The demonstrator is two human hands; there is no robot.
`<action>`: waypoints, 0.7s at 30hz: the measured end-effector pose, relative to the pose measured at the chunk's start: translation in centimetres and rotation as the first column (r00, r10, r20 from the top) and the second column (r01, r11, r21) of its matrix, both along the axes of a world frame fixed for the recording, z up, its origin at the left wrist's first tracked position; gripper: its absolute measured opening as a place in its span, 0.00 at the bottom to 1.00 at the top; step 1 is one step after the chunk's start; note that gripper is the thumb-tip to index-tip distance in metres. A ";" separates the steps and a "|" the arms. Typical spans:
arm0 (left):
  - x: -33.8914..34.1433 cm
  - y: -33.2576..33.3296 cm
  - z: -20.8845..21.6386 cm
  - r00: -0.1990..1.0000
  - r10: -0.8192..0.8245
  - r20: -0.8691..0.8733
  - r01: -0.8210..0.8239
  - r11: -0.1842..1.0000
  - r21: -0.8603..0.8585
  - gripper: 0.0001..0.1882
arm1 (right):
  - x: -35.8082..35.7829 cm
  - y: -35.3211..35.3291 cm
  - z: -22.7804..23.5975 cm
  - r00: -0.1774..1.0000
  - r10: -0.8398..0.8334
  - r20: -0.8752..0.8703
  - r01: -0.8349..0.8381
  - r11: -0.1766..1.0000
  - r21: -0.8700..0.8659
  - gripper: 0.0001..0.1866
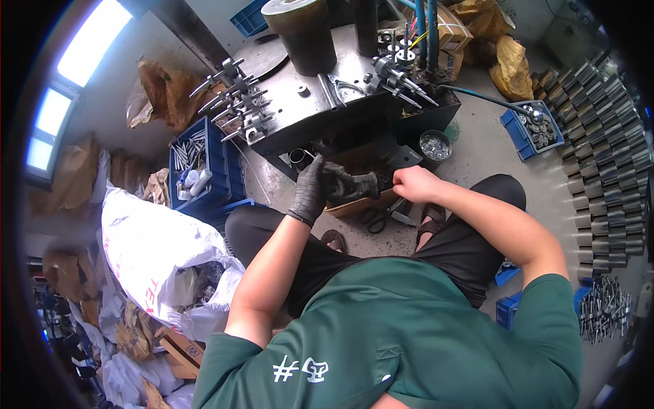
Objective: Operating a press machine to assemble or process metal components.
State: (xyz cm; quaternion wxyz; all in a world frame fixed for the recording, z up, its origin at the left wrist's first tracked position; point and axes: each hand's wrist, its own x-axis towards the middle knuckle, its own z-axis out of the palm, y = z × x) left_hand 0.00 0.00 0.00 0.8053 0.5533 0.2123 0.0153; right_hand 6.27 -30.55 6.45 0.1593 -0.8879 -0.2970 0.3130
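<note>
My left hand wears a dark grey work glove. Its fingers are closed round a second dark glove, whose cuff points right toward my other hand. My right hand is bare and curled into a fist, a small gap away from that cuff. Whatever it may hold is hidden by the fingers. Both hands are above an open cardboard box with dark contents, in front of the metal workbench. Scissors with black handles lie on the floor just below.
Metal shaft assemblies line the bench's left end; more shafts stand at its right. A blue bin and white sack are at left. A tin of small parts, a blue crate and stacked metal cylinders are at right.
</note>
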 end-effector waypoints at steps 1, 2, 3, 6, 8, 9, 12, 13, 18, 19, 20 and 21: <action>-0.4 0.8 0.1 0.990 -0.111 -0.081 0.097 0.982 -0.160 0.30 | -0.2 0.7 0.0 0.971 -0.180 -0.158 0.218 0.940 0.264 0.24; -1.1 1.5 0.2 0.963 -0.229 -0.141 0.173 0.930 -0.326 0.30 | -0.3 1.1 0.2 0.758 -0.322 -0.568 0.552 0.780 0.294 0.26; -1.4 0.7 0.6 0.966 -0.213 -0.147 0.155 0.931 -0.330 0.30 | -0.2 0.7 1.4 0.571 -0.283 -0.771 0.741 0.582 0.335 0.29; -1.4 -4.4 7.4 0.962 -0.081 -0.259 -0.001 0.954 -0.301 0.29 | -0.3 -1.4 1.4 0.324 0.052 -0.945 0.883 0.343 0.322 0.30; -1.8 -4.4 6.8 0.963 -0.094 -0.254 0.009 0.948 -0.319 0.28 | -0.5 -1.2 1.5 0.258 0.160 -0.953 0.855 0.422 0.303 0.23; -1.5 -4.4 6.4 0.962 -0.131 -0.241 0.041 0.937 -0.346 0.27 | -0.4 -1.0 0.7 0.258 0.166 -0.952 0.854 0.421 0.305 0.23; -0.2 -5.9 5.7 0.945 -0.125 -0.302 0.025 0.948 -0.316 0.27 | -0.8 -1.0 -1.4 0.286 0.059 -0.957 0.902 0.319 0.289 0.14; 0.2 -6.3 5.6 0.943 -0.149 -0.298 0.051 0.949 -0.312 0.27 | -0.5 -0.7 -2.0 0.281 0.059 -0.958 0.904 0.317 0.285 0.14; 2.5 -7.4 2.4 0.963 0.016 -0.268 -0.027 0.999 -0.037 0.20 | 1.0 0.0 -2.6 0.436 -0.279 -0.856 0.890 0.277 0.364 0.01; 2.8 -8.1 2.1 0.981 0.059 -0.187 -0.037 0.992 0.117 0.17 | 1.3 -0.1 -3.2 0.435 -0.286 -0.854 0.892 0.270 0.364 0.01; 3.0 -8.5 1.8 0.984 0.030 -0.176 0.015 0.969 0.248 0.14 | 1.5 -0.2 -4.2 0.440 -0.320 -0.839 0.893 0.256 0.370 0.03; 3.4 -8.2 0.5 0.984 0.036 -0.175 0.009 0.969 0.248 0.14 | 1.7 0.3 -4.7 0.448 -0.341 -0.827 0.891 0.254 0.377 0.04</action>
